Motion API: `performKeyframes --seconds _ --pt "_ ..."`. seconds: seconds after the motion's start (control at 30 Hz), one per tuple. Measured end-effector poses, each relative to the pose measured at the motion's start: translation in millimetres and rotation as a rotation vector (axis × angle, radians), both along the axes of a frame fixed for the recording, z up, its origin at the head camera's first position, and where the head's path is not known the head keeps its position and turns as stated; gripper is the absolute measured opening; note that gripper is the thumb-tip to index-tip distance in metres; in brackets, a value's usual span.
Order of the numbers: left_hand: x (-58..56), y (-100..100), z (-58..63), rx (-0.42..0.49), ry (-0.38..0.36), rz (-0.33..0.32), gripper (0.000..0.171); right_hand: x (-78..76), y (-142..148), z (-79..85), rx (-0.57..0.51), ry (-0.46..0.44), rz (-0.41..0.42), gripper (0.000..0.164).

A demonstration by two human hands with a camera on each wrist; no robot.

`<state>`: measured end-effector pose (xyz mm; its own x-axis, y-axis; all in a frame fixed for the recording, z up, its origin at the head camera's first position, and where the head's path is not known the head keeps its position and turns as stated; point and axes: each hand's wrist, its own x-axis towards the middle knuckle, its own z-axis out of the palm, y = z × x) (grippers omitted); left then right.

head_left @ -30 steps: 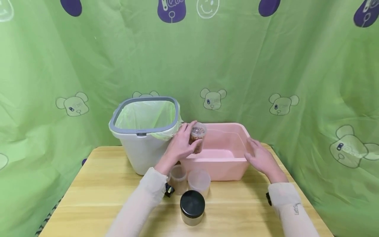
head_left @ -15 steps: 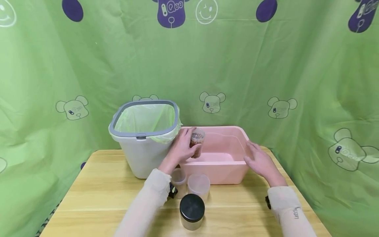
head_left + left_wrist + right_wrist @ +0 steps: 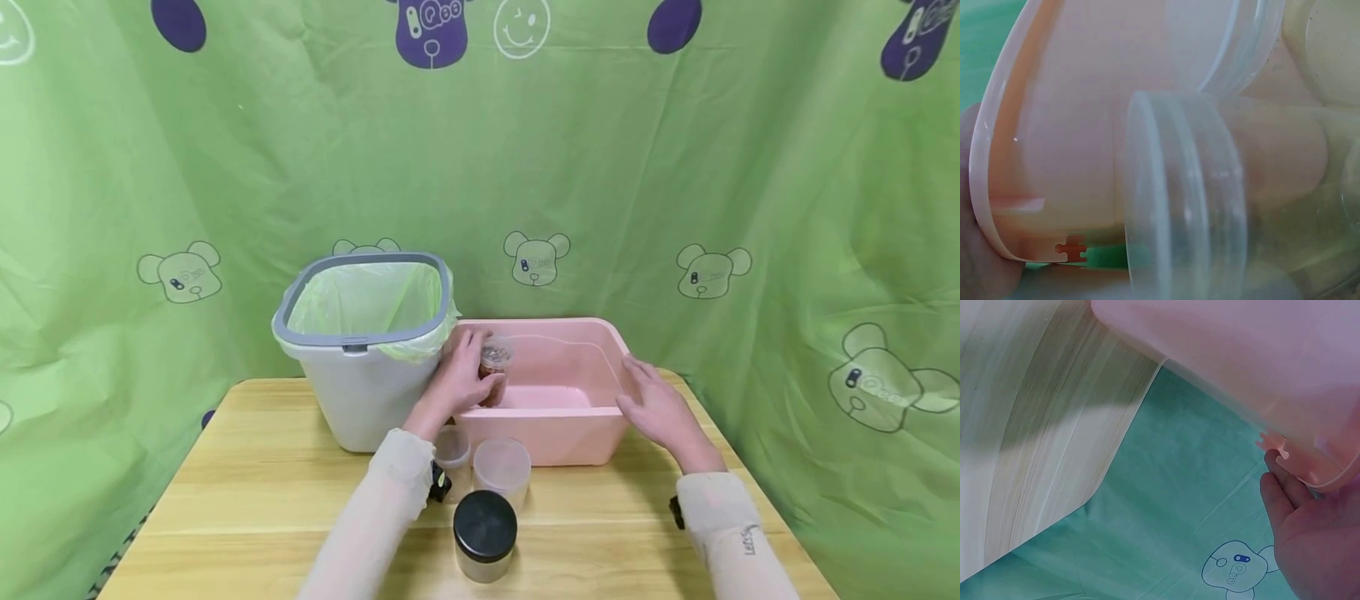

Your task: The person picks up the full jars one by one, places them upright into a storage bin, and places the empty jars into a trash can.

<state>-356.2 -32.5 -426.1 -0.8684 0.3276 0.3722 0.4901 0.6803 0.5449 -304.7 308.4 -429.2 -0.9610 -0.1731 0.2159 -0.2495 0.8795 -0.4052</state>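
Note:
My left hand (image 3: pixel 459 382) grips a small clear jar (image 3: pixel 493 367) with brown contents, holding it low inside the left end of the pink basin (image 3: pixel 570 437). In the left wrist view the jar's clear rim (image 3: pixel 1179 200) fills the frame in front of the basin's pink wall (image 3: pixel 1085 125). My right hand (image 3: pixel 654 404) rests with straight fingers against the basin's right rim; the right wrist view shows its palm (image 3: pixel 1316 531) under that rim (image 3: pixel 1297 462).
A grey-rimmed white bin (image 3: pixel 360 367) lined with a green bag stands left of the basin. Two clear empty cups (image 3: pixel 501 467) and a black-lidded jar (image 3: pixel 484 533) sit on the wooden table (image 3: pixel 247 500) in front. Green cloth hangs behind.
My left hand has lowered the jar from above the basin's rim down into the basin. The right hand has stayed on the basin's right side.

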Motion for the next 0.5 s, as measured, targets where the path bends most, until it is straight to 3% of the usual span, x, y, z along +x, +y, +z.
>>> performKeyframes --seconds 0.27,0.5 --pt "4.0 1.1 1.1 -0.027 -0.026 0.01 0.074 -0.3 -0.6 -1.6 -0.009 -0.004 0.003 0.073" --pt "1.1 2.7 -0.4 -0.075 -0.019 0.015 0.074 -1.0 0.1 -1.7 0.001 0.007 0.002 0.073"
